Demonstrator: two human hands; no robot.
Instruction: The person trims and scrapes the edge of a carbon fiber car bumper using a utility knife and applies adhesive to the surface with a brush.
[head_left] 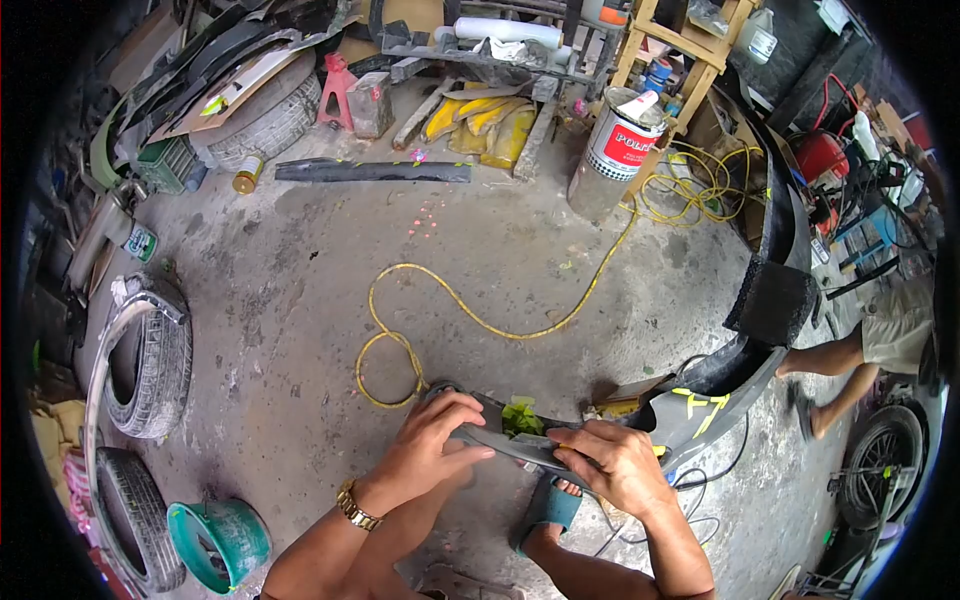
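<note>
A dark, curved strip of car trim (500, 438) crosses in front of me at the bottom middle. My left hand (435, 437) is closed around its left end, thumb along the near side. Farther right, my right hand (618, 465) pinches the strip's upper edge. Crumpled yellow-green material (520, 418), perhaps tape, shows just behind the strip between my hands. To the right, a dark car bumper (690, 415) with yellow tape pieces lies close by my right hand. Whether the strip joins that bumper, I cannot tell.
A yellow hose (470, 313) loops across the concrete floor. At the left stand tyres (150, 370) and a green bucket (220, 545). A large tin (620, 150) stands at the back right. Another person's legs (835, 375) are at the right.
</note>
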